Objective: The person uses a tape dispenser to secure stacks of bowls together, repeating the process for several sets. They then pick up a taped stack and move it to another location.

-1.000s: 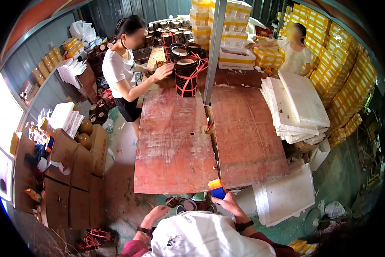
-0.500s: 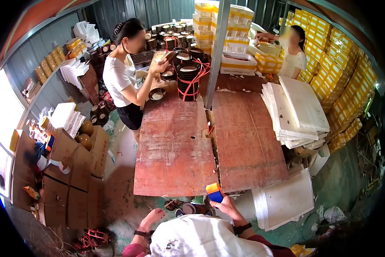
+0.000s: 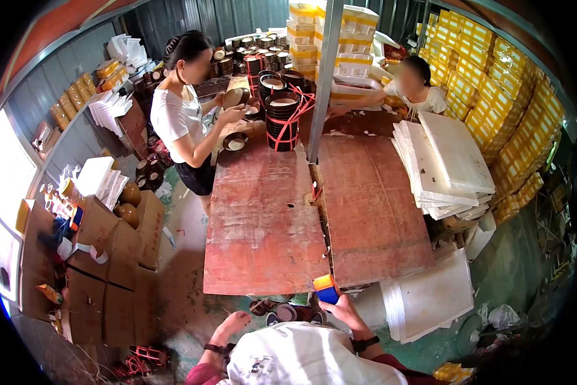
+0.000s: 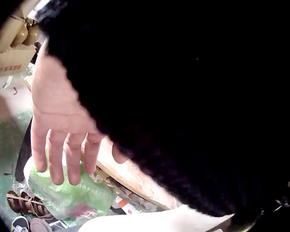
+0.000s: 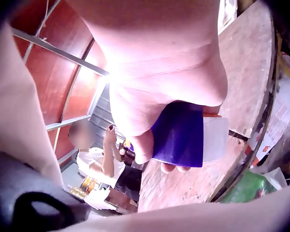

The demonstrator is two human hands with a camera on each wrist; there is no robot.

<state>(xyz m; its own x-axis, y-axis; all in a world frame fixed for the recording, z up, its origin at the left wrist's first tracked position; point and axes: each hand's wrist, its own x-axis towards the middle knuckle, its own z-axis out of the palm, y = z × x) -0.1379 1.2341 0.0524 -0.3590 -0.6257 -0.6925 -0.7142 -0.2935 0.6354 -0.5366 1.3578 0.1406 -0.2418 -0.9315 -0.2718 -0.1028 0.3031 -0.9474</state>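
Note:
My right hand grips a blue and orange object at the table's front edge. In the right wrist view, thumb and fingers wrap round its blue part, and a whitish end sticks out past it. My left hand holds nothing and hangs in front of the body, off the table. The left wrist view has that hand with its fingers extended, a green bag behind them.
Across the table, a person handles a round dish beside a stack of dark bowls tied with red string. A metal post stands mid-table. White foam sheets lie at the right, near another person. Cardboard boxes stand left.
The person at the left has lowered the raised dish and holds it with both hands. The person at the right has leaned down and reaches across the table. My hands have barely moved.

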